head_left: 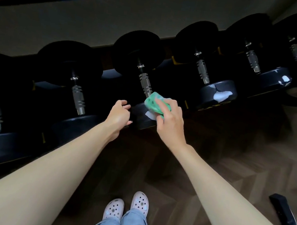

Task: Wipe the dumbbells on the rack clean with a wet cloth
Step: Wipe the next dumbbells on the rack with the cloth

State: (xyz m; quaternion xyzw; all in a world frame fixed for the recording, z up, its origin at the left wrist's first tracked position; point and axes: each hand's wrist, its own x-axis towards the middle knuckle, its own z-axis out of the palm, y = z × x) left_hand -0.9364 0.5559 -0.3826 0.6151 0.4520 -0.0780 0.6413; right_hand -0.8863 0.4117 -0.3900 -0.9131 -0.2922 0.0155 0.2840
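Several black dumbbells with ridged metal handles lie side by side on a low dark rack [218, 104]. My right hand [171, 121] grips a folded green cloth [155, 102] and presses it on the near head of the middle dumbbell [144, 81], just below its handle. A pale worn patch shows on that head beside the cloth. My left hand [119, 116] sits at the left side of the same head, fingers curled against its edge.
Neighbouring dumbbells [77, 93] [203, 72] flank the middle one closely. Wood herringbone floor [230, 170] lies in front of the rack. A dark metal frame piece [285, 211] lies on the floor at the right. My feet [127, 207] stand close to the rack.
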